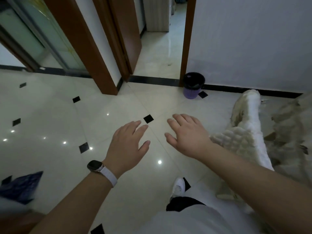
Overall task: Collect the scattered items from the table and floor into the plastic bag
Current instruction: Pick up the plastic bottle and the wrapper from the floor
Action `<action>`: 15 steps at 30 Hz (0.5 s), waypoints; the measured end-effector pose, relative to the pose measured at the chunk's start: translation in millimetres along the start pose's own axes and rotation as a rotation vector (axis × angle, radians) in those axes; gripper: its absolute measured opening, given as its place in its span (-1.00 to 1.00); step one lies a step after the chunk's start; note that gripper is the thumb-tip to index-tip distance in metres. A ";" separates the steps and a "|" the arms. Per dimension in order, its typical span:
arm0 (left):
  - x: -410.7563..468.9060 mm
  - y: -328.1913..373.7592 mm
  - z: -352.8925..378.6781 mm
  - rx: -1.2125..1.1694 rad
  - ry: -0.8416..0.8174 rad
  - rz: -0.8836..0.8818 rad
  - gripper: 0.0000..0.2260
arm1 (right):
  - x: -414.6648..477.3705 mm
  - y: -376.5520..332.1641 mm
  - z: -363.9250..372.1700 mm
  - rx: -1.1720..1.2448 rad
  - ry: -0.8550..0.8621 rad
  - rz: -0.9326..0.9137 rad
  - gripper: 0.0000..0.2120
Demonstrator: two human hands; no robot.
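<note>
My left hand (pixel 128 146) and my right hand (pixel 187 134) are stretched out in front of me over the glossy tiled floor (pixel 50 125), both with fingers spread and holding nothing. A watch with a pale strap sits on my left wrist. A dark blue printed item (pixel 22 186), blurred, lies at the lower left edge; I cannot tell what it is. No plastic bag is clearly in view.
A purple wastebasket (pixel 193 86) with a black liner stands by the wall beside an open doorway (pixel 162 48). A white fluffy cover (pixel 246 135) drapes over furniture on the right. My white shoe (pixel 178 187) is on the floor below.
</note>
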State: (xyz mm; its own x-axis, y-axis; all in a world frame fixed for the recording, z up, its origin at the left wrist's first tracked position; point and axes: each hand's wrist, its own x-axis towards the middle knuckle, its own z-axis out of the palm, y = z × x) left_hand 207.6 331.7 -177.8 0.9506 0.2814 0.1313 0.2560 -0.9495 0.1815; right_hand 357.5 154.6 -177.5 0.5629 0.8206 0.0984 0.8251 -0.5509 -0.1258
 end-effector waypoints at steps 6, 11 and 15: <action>128.8 -5.2 -5.9 0.032 0.043 0.089 -0.54 | 86.0 86.7 -25.8 -0.079 0.019 0.044 -0.47; 215.6 -5.1 -1.3 0.025 0.051 0.168 -0.56 | 135.3 135.3 -36.9 -0.115 0.010 0.119 -0.46; 289.0 -9.7 18.3 0.000 0.043 0.267 -0.57 | 170.8 164.4 -35.5 -0.126 0.004 0.179 -0.48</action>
State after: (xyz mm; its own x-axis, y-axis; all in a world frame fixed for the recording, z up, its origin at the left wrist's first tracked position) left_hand 483.1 419.7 -159.4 0.9760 0.0268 0.2160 -0.0027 -0.9909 0.1349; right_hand 591.0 198.8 -146.4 0.7013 0.7072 0.0898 0.7111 -0.7029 -0.0176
